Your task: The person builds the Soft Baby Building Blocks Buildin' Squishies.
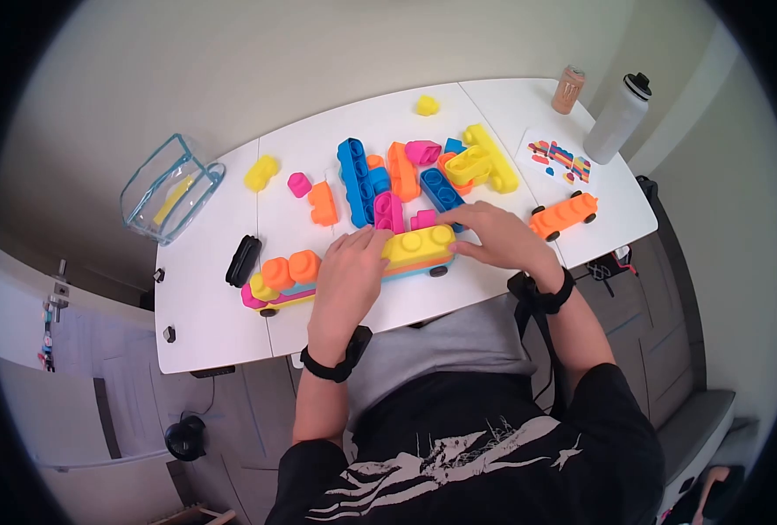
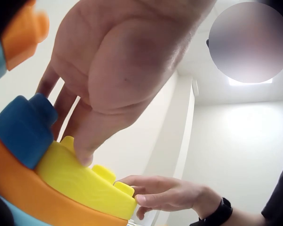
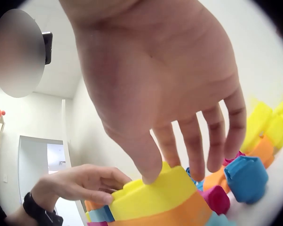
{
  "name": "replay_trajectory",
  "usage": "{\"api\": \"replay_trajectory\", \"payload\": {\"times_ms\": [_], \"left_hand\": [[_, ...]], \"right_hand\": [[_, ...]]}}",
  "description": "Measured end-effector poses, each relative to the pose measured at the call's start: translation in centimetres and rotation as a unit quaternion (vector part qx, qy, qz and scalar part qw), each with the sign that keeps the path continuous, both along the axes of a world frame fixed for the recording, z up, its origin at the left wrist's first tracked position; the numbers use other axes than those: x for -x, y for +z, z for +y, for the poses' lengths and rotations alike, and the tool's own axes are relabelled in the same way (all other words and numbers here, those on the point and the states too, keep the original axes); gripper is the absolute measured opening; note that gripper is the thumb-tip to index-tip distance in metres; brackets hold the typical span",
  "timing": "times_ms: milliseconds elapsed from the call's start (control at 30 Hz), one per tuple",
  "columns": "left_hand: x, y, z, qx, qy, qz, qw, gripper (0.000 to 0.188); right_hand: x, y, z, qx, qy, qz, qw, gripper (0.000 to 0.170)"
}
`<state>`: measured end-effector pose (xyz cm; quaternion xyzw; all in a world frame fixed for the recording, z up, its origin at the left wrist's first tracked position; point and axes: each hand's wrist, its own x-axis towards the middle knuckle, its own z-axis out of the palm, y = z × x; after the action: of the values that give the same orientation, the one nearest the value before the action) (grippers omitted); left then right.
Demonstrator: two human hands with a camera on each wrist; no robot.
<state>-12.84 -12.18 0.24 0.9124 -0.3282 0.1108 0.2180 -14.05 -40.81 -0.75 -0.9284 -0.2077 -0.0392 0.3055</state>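
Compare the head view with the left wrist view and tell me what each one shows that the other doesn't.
Only the head view shows the bottle, the can, the picture sheet, the clear bag, the black case and the orange car.

Only the left wrist view shows the left hand from its palm side, the ceiling light, and a blue block against the yellow block.

Both show the yellow block with the left hand and right hand on it.
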Motion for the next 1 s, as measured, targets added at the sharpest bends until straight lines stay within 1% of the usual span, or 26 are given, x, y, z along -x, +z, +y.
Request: {"api": "replay_trajectory", "payload": {"times_ms": [33, 67, 133, 167, 233, 267, 333, 367, 433, 533, 567, 633, 667, 733, 767, 833, 867, 933, 967, 1000], "left_hand": [[0.0, -0.1, -0.1, 0.006, -0.005, -0.053, 0.999, 0.037], [0.3, 0.4, -0.1, 0.007, -0.006, -0.052, 0.999, 0.037], [1.2, 2.2, 0.1, 0.044, -0.009, -0.032, 0.998, 0.038], [1.8, 2.9, 0.3, 0.044, -0.009, -0.032, 0.999, 0.038], [2.5, 4.1, 1.3, 0.019, 0.001, -0.022, 1.0, 0.037], [2.5, 4.3, 1.8, 0.019, 0.003, -0.023, 1.0, 0.037], [2.6, 4.5, 2.8, 0.019, -0.006, -0.029, 0.999, 0.036], [2.7, 4.8, 3.1, 0.019, -0.002, -0.029, 0.999, 0.036], [2.7, 5.4, 3.5, 0.028, 0.032, -0.037, 0.998, 0.034], [2.4, 5.1, 4.3, 0.041, 0.024, -0.048, 0.998, 0.034], [2.3, 5.1, 4.5, 0.043, 0.027, -0.048, 0.998, 0.034], [2.2, 5.1, 4.8, 0.043, 0.023, -0.043, 0.998, 0.033], [2.1, 5.0, 4.9, 0.044, 0.026, -0.042, 0.998, 0.033], [1.8, 4.6, 4.9, 0.046, 0.016, -0.055, 0.997, 0.033], [1.7, 4.6, 4.8, 0.046, 0.018, -0.054, 0.997, 0.033], [1.7, 4.6, 4.8, 0.036, 0.019, -0.036, 0.999, 0.032], [1.7, 4.6, 4.8, 0.037, 0.019, -0.035, 0.999, 0.032], [1.6, 4.7, 4.8, 0.028, 0.025, -0.035, 0.999, 0.032], [1.6, 4.6, 4.9, 0.028, 0.025, -0.035, 0.999, 0.032], [1.6, 4.6, 4.9, 0.034, 0.026, -0.031, 0.999, 0.033]], "right_hand": [[-0.5, 0.6, 0.0, 0.047, 0.013, -0.038, 0.998, 0.042], [-1.4, 1.4, 0.2, 0.048, 0.012, -0.037, 0.998, 0.042], [-3.8, 3.1, 1.1, 0.014, 0.059, 0.01, 0.998, 0.043], [-4.6, 3.6, 1.8, 0.014, 0.059, 0.01, 0.998, 0.043], [-6.3, 4.5, 3.4, 0.112, 0.109, 0.039, 0.987, 0.04], [-7.5, 4.5, 4.1, 0.112, 0.111, 0.038, 0.987, 0.04], [-9.7, 3.7, 5.6, 0.15, 0.153, 0.078, 0.974, 0.041], [-10.4, 3.4, 6.1, 0.15, 0.157, 0.078, 0.973, 0.041], [-11.4, 2.8, 6.8, 0.198, 0.171, 0.079, 0.962, 0.042], [-12.1, 1.8, 7.4, 0.22, 0.198, 0.08, 0.952, 0.04], [-12.3, 1.3, 7.5, 0.221, 0.201, 0.08, 0.951, 0.04], [-12.4, 0.4, 7.5, 0.235, 0.164, 0.055, 0.956, 0.02], [-12.3, 0.1, 7.4, 0.237, 0.166, 0.055, 0.956, 0.02], [-12.2, -0.2, 7.3, 0.229, 0.155, -0.012, 0.961, 0.024], [-12.3, -0.4, 7.1, 0.229, 0.157, -0.012, 0.961, 0.024], [-12.3, -0.5, 7.0, 0.206, 0.14, 0.006, 0.968, 0.015], [-12.2, -0.4, 6.9, 0.207, 0.14, 0.007, 0.968, 0.015], [-11.8, 0.3, 6.7, 0.236, 0.161, -0.034, 0.958, 0.009], [-11.5, 1.0, 6.5, 0.236, 0.161, -0.034, 0.958, 0.009], [-11.2, 1.8, 6.2, 0.206, 0.15, -0.036, 0.966, 0.009]]}}
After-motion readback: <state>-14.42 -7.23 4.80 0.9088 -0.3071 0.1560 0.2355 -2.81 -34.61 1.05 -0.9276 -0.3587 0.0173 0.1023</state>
